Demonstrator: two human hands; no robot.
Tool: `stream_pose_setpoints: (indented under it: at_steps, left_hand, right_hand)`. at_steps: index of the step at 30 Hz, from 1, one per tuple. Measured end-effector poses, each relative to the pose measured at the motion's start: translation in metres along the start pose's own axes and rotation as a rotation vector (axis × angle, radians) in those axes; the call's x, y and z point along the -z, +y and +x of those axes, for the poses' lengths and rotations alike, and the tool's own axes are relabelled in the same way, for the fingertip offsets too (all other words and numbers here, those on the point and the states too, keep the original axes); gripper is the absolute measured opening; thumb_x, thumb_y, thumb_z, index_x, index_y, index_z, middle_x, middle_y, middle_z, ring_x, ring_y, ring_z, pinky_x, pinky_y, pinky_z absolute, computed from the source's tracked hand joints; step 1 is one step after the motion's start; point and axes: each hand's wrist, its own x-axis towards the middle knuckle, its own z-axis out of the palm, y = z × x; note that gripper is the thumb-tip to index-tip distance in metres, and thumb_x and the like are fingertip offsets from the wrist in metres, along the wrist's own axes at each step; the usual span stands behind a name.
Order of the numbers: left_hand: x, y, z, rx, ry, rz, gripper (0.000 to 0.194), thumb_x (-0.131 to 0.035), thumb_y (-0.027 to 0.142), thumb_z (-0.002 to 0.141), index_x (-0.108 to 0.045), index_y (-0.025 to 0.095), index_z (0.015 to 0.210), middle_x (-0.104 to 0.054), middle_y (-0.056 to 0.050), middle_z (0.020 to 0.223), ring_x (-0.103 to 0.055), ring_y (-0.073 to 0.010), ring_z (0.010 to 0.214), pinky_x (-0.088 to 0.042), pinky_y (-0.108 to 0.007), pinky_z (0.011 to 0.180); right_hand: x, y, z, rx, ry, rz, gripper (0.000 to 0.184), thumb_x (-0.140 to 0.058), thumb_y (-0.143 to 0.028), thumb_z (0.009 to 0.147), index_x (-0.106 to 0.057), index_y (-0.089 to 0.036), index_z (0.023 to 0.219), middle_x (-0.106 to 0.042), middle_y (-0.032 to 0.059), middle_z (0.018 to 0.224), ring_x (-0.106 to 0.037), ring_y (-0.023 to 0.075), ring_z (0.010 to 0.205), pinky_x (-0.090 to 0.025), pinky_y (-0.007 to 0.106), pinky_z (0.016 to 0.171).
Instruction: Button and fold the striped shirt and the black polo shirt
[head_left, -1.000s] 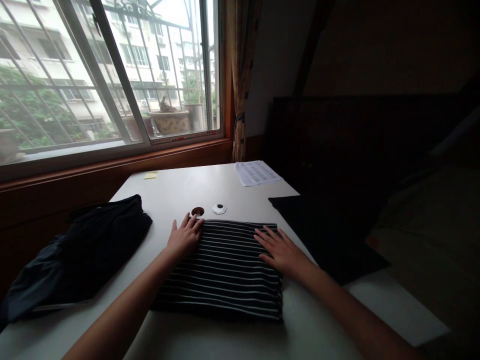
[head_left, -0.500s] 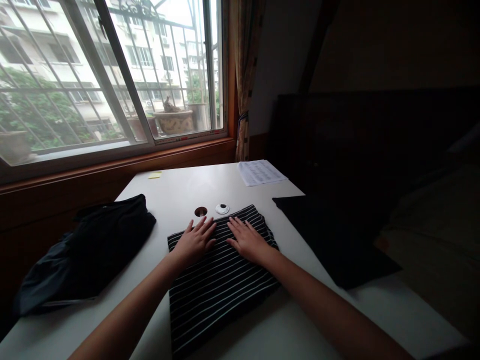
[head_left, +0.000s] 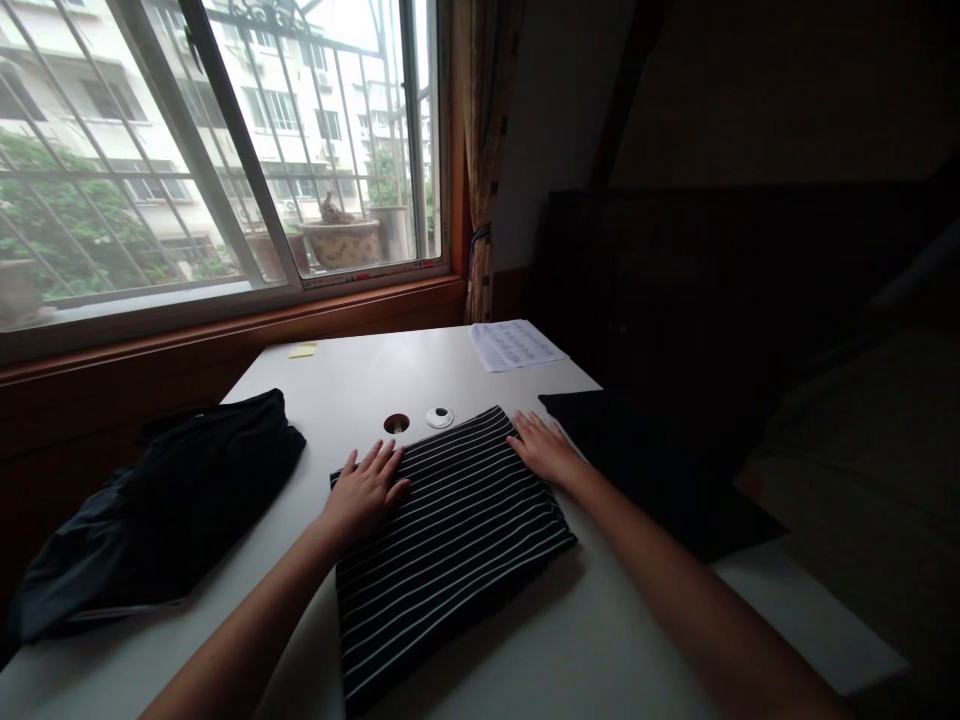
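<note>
A folded black cloth with thin white stripes lies turned at an angle on the white table. My left hand rests flat on the cloth's far left corner, fingers spread. At the far right corner my right hand lies flat too, fingers stretched out. Neither hand holds anything.
A dark folded garment lies at the table's left. Another black cloth hangs over the right edge. A round cable hole and its white cap sit just beyond the striped cloth. A printed sheet and a yellow note lie near the window.
The striped cloth has been turned from square to angled on the table. My hands came together at its far middle, then slid apart to its far corners.
</note>
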Motion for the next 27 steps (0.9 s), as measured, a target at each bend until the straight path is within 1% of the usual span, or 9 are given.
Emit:
stream_pose_setpoints:
  at_steps: [3, 4, 5, 9, 10, 12, 15, 20, 27]
  left_hand:
    - [0.000, -0.005, -0.006, 0.051, -0.009, 0.010, 0.064, -0.030, 0.057, 0.103, -0.026, 0.025, 0.159, -0.028, -0.007, 0.164, -0.022, -0.0299, 0.153, -0.021, -0.058, 0.121]
    - [0.000, -0.005, -0.007, 0.060, -0.013, 0.012, 0.064, -0.030, 0.057, 0.104, -0.026, 0.025, 0.159, -0.027, -0.007, 0.164, -0.023, -0.0300, 0.152, -0.021, -0.058, 0.121]
    - [0.000, -0.006, -0.008, 0.063, -0.017, 0.015, 0.064, -0.029, 0.057, 0.104, -0.026, 0.025, 0.159, -0.027, -0.007, 0.164, -0.023, -0.0300, 0.152, -0.022, -0.058, 0.120]
    - [-0.002, -0.005, -0.011, 0.060, 0.003, 0.045, 0.064, -0.028, 0.055, 0.104, -0.026, 0.023, 0.159, -0.024, -0.007, 0.165, -0.022, -0.0297, 0.153, -0.020, -0.058, 0.121]
    - [-0.003, -0.005, -0.011, 0.062, 0.011, 0.054, 0.063, -0.028, 0.055, 0.104, -0.027, 0.023, 0.159, -0.024, -0.008, 0.165, -0.022, -0.0296, 0.153, -0.019, -0.058, 0.121]
    - [-0.003, -0.004, -0.013, 0.073, 0.020, 0.066, 0.062, -0.029, 0.054, 0.105, -0.028, 0.022, 0.159, -0.024, -0.008, 0.165, -0.021, -0.0295, 0.153, -0.019, -0.058, 0.121]
    - [-0.001, -0.002, -0.016, 0.095, 0.006, 0.071, 0.063, -0.030, 0.054, 0.105, -0.028, 0.022, 0.158, -0.024, -0.008, 0.165, -0.022, -0.0296, 0.153, -0.020, -0.058, 0.121]
    - [0.008, 0.003, -0.025, 0.141, -0.055, 0.069, 0.064, -0.029, 0.054, 0.105, -0.027, 0.019, 0.159, -0.024, -0.009, 0.164, -0.024, -0.0307, 0.152, -0.025, -0.058, 0.119]
    - [0.005, 0.004, -0.061, 0.164, -0.054, 0.046, 0.067, -0.030, 0.055, 0.104, -0.024, 0.019, 0.160, -0.023, -0.009, 0.164, -0.024, -0.0296, 0.152, -0.029, -0.056, 0.119]
  right_hand:
    - [0.007, -0.027, -0.017, 0.044, 0.125, 0.006, 0.058, -0.025, -0.042, 0.105, -0.030, -0.018, 0.158, -0.024, 0.0087, 0.166, -0.018, 0.0270, 0.154, -0.015, 0.053, 0.124]
    - [0.009, -0.043, -0.027, 0.103, 0.161, 0.025, 0.061, -0.025, -0.045, 0.105, -0.028, -0.016, 0.159, -0.021, 0.0094, 0.166, -0.017, 0.0276, 0.154, -0.015, 0.054, 0.124]
    - [0.009, -0.060, -0.039, 0.186, 0.154, 0.055, 0.063, -0.025, -0.047, 0.105, -0.026, -0.016, 0.160, -0.020, 0.0091, 0.167, -0.016, 0.0274, 0.154, -0.015, 0.053, 0.124]
    - [0.002, -0.122, -0.094, 0.595, -0.017, 0.207, 0.070, -0.028, -0.060, 0.103, -0.019, -0.022, 0.161, -0.013, 0.0043, 0.168, -0.010, 0.0244, 0.155, -0.010, 0.051, 0.126]
    - [-0.002, -0.130, -0.107, 0.656, -0.067, 0.241, 0.073, -0.030, -0.062, 0.102, -0.018, -0.022, 0.161, -0.014, 0.0044, 0.168, -0.010, 0.0245, 0.155, -0.010, 0.051, 0.126]
    - [-0.008, -0.136, -0.126, 0.707, -0.131, 0.286, 0.076, -0.033, -0.065, 0.100, -0.018, -0.023, 0.161, -0.015, 0.0054, 0.167, -0.011, 0.0254, 0.155, -0.007, 0.051, 0.126]
    - [-0.014, -0.122, -0.139, 0.669, -0.132, 0.301, 0.075, -0.038, -0.063, 0.100, -0.018, -0.025, 0.161, -0.015, 0.0055, 0.167, -0.013, 0.0261, 0.155, -0.006, 0.051, 0.126]
    - [-0.010, -0.076, -0.139, 0.594, -0.126, 0.213, 0.074, -0.038, -0.063, 0.100, -0.017, -0.028, 0.161, -0.018, 0.0045, 0.166, -0.017, 0.0274, 0.154, -0.010, 0.055, 0.125]
    - [-0.009, -0.007, -0.132, 0.447, -0.050, 0.091, 0.065, -0.033, -0.059, 0.103, -0.016, -0.034, 0.160, -0.023, 0.0010, 0.166, -0.020, 0.0252, 0.153, -0.018, 0.053, 0.124]
